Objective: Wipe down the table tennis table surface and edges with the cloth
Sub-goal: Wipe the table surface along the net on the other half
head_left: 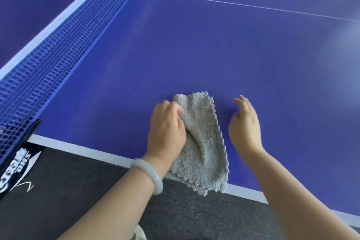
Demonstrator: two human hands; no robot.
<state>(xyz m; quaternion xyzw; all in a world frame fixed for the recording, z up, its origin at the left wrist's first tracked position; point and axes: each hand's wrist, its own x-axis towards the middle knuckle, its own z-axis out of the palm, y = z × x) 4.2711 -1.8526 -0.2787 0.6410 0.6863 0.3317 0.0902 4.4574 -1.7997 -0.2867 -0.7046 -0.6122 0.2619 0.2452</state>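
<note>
A grey, fluffy cloth with a scalloped hem (204, 142) lies rumpled on the blue table tennis bench (214, 54), close to its near side. The cloth's nearest corner hangs over the white edge stripe (87, 150), above the dark grey floor (78, 191). The left hand (165, 128), with a pale, smooth bangle (148, 175) on its wrist, rests on the cloth's left part. Its fingers (175, 108) are curled and grip a raised fold at the far left corner. The right hand (245, 124) is just beside the cloth's right hem, apart from it, with its fingers (243, 101) loosely spread and holding nothing; whether it touches the bench cannot be told. On the left, a blue mesh net with a white top band (58, 45) crosses the bench, fixed at the near edge by a black clamp with white lettering (17, 163).
</note>
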